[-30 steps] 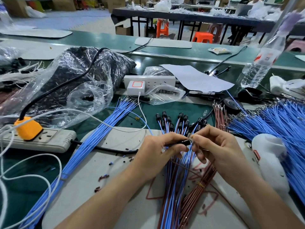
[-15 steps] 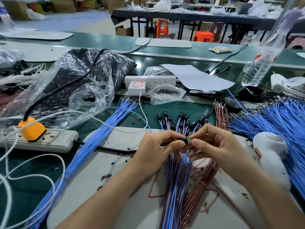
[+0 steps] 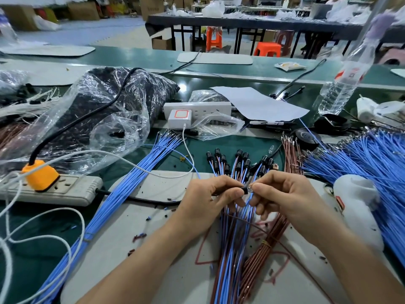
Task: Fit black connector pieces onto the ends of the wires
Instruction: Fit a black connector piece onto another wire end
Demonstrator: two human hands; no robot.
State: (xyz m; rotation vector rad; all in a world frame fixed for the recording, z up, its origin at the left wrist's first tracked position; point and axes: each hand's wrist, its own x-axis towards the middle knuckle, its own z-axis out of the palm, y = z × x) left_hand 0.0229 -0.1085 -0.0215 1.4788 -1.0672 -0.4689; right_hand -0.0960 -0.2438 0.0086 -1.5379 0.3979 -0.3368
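My left hand (image 3: pixel 210 198) pinches a small black connector piece (image 3: pixel 243 190) between thumb and fingers. My right hand (image 3: pixel 282 195) pinches a small clear-tipped part (image 3: pixel 250 190) against the connector's open end; the two hands meet over the work mat (image 3: pixel 153 255). Beneath them lies a bundle of blue and brown wires (image 3: pixel 232 249). Its far ends carry several fitted black connectors (image 3: pixel 240 160). A thin brown wire (image 3: pixel 245 221) trails from under my hands toward the lower right.
Loose blue wires (image 3: pixel 122 194) fan at left, a big blue pile (image 3: pixel 377 172) at right, bare brown wires (image 3: pixel 291 154) between. A plastic bag of black parts (image 3: pixel 105 110), power strips (image 3: pixel 54 189), a white glue bottle (image 3: pixel 359 205) and a water bottle (image 3: pixel 344 84) surround the mat.
My hands have closed together; the right fingers now press the clear-tipped part against the black connector held in the left hand. The view has shifted slightly.
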